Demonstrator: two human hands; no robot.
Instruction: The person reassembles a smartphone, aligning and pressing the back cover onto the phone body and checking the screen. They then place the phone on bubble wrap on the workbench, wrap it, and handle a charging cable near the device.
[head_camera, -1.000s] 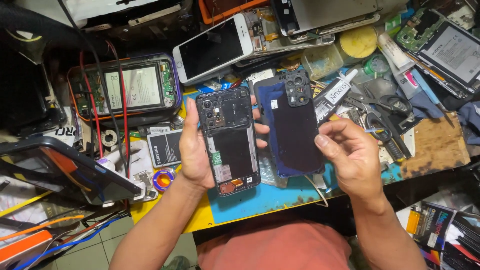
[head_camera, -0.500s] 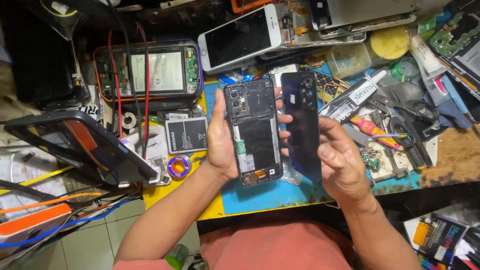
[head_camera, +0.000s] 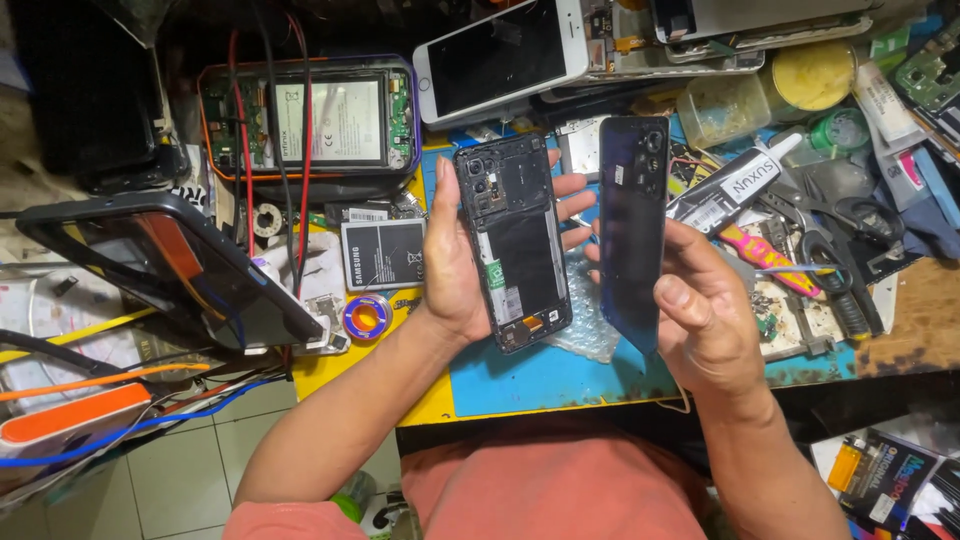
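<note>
Head view: the left hand (head_camera: 455, 270) grips the opened phone body (head_camera: 513, 240) by its edges, internals facing up, above the blue work mat (head_camera: 540, 375). The right hand (head_camera: 700, 310) is clamped on the dark blue back cover (head_camera: 632, 225), held upright just beside the body — the two parts are apart, not mated. Judged step: cover separated, the phone under inspection. Any next move calls for a firm hold on both parts — the cluttered bench, with a loose battery (head_camera: 383, 253) and pliers (head_camera: 800, 265), leaves little room.
</note>
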